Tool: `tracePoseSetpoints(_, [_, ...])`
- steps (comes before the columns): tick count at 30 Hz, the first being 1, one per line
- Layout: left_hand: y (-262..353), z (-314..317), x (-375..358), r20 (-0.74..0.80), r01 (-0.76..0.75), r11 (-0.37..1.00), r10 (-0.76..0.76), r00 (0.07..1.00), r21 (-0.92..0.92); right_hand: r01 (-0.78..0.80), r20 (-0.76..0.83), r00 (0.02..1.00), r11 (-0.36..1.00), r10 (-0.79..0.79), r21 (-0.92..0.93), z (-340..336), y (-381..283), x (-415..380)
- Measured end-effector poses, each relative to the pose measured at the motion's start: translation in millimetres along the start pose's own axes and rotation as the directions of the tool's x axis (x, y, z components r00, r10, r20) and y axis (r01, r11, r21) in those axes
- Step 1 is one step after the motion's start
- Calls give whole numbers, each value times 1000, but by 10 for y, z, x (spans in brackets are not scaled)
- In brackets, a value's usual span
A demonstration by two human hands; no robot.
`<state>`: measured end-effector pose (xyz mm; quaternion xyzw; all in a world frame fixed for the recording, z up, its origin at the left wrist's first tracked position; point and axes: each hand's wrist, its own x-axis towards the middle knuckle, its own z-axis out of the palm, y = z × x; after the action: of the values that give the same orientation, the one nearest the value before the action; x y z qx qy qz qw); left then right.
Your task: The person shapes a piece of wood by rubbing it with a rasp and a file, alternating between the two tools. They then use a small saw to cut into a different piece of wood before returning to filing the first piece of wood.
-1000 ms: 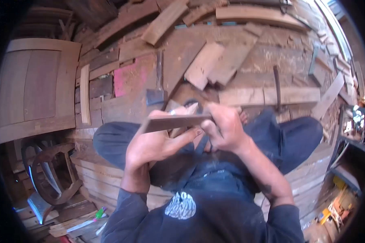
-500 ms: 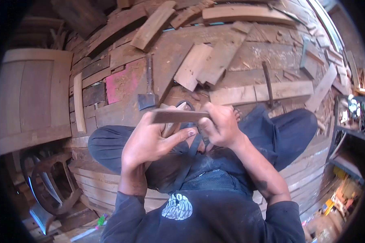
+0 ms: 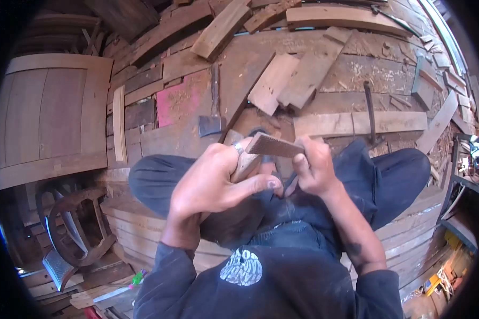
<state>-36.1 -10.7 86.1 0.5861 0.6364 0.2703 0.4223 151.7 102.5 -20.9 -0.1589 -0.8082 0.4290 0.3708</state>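
In the middle of the head view, my left hand (image 3: 205, 181) is closed around a small pale piece of wood (image 3: 245, 166), its thumb stretched toward the right. My right hand (image 3: 316, 166) pinches one end of a flat rasp (image 3: 275, 145), whose rough toothed face shows. The rasp's far end lies at the top of the wood piece, close to the left fingers. Whether it touches the wood is hard to see. Both hands are above my crossed legs, and the lower part of the wood is partly hidden by my left hand.
An axe (image 3: 212, 126) lies ahead on the board floor, and a long-handled tool (image 3: 370, 114) rests to the right. Boards (image 3: 274, 82) and offcuts are scattered beyond. A panelled wooden door (image 3: 53, 117) stands left, near a curved wooden frame (image 3: 80, 228).
The rasp has slid right across the wood piece and tilted, so its toothed face now shows. My right hand has moved right with it. The whole view has shifted slightly.
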Motion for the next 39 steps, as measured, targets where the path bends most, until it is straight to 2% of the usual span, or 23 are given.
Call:
tracePoseSetpoints(1, [-57, 23, 34, -20, -66, 997, 67, 998, 32, -37, -8, 999, 999, 37, 23, 4, -24, -28])
tracePoseSetpoints(2, [-124, 106, 37, 12, -45, 998, 44, 999, 39, -110, -15, 994, 992, 111, 57, 38, -98, -149])
tracePoseSetpoints(3, [-168, 211, 17, 33, -8, 999, 7, 999, 34, -53, 62, 997, 999, 52, 10, 8, -110, -93])
tracePoseSetpoints(6, [25, 86, -8, -67, -27, 998, 23, 997, -62, -27, 32, 999, 999, 26, 40, 43, -31, -195])
tracePoseSetpoints(7, [-15, 91, 35, -82, 14, 995, -22, 996, -98, -98, 87, 991, 995, 98, -5, 22, 41, -288])
tracePoseSetpoints(10, [-78, 157, 156, -25, 47, 997, -49, 998, -68, -109, 7, 994, 993, 109, -50, 39, -65, -267])
tracePoseSetpoints(11, [-66, 229, 80, 16, 67, 997, -67, 998, -49, -23, 45, 999, 999, 25, -36, 24, -119, -178])
tracePoseSetpoints(12, [-39, 239, 5, 3, 93, 991, -94, 996, -94, -40, 42, 998, 999, 40, -16, 43, -151, -230])
tracePoseSetpoints(14, [23, 129, -14, -59, 64, 986, -74, 996, -155, -1, 13, 1000, 1000, 2, -25, -15, -125, -144])
tracePoseSetpoints(15, [-55, 149, 7, -84, 30, 990, -42, 996, -139, -106, 33, 994, 994, 105, 21, -46, -49, -224])
tracePoseSetpoints(17, [-215, 185, 56, -135, -35, 994, 21, 991, -103, -90, -14, 996, 995, 90, -34, -31, -88, -165])
tracePoseSetpoints(19, [-88, 238, -95, -32, 132, 988, -134, 990, -75, -60, -53, 997, 998, 60, 5, 77, -215, -143])
tracePoseSetpoints(21, [-9, 136, 21, -14, 129, 991, -129, 992, 17, -110, -61, 992, 994, 110, -2, 91, -10, -195])
tracePoseSetpoints(22, [-72, 1, 77, 96, 200, 974, -211, 973, 109, -148, -67, 987, 989, 147, -17, 57, 94, -301])
tracePoseSetpoints(23, [-94, -49, 53, 37, 133, 990, -134, 990, 45, -345, -113, 934, 938, 338, -45, 4, 206, -405])
tracePoseSetpoints(24, [-109, -66, 57, -27, 53, 998, -54, 998, -15, -407, -145, 906, 912, 397, -47, -124, 258, -394])
tracePoseSetpoints(26, [-132, -65, 73, -42, 63, 998, -65, 997, -27, -547, -196, 823, 837, 533, -20, -241, 293, -406])
tracePoseSetpoints(30, [-166, -30, 138, -191, 75, 997, -76, 979, -12, -311, -139, 944, 948, 300, -65, -311, -90, -105])
tracePoseSetpoints(31, [-100, -35, 144, -167, 202, 977, -209, 963, -62, -269, -106, 960, 958, 258, -97, -264, -160, -78])
tracePoseSetpoints(34, [-345, 108, 175, -222, 315, 937, -278, 934, 152, -226, -8, 973, 953, 229, -201, -76, -156, -140])
tracePoseSetpoints(35, [-379, 147, 169, -218, 305, 950, -285, 933, 64, -224, 28, 971, 945, 237, -239, -35, -122, -164])
tracePoseSetpoints(38, [-579, 391, 231, -319, 103, 982, -148, 936, -156, -244, 76, 957, 919, 279, -310, 20, 20, -173])
tracePoseSetpoints(39, [-477, 326, 253, -268, 205, 970, -235, 934, -133, -259, 79, 951, 908, 300, -330, 42, 40, -155])
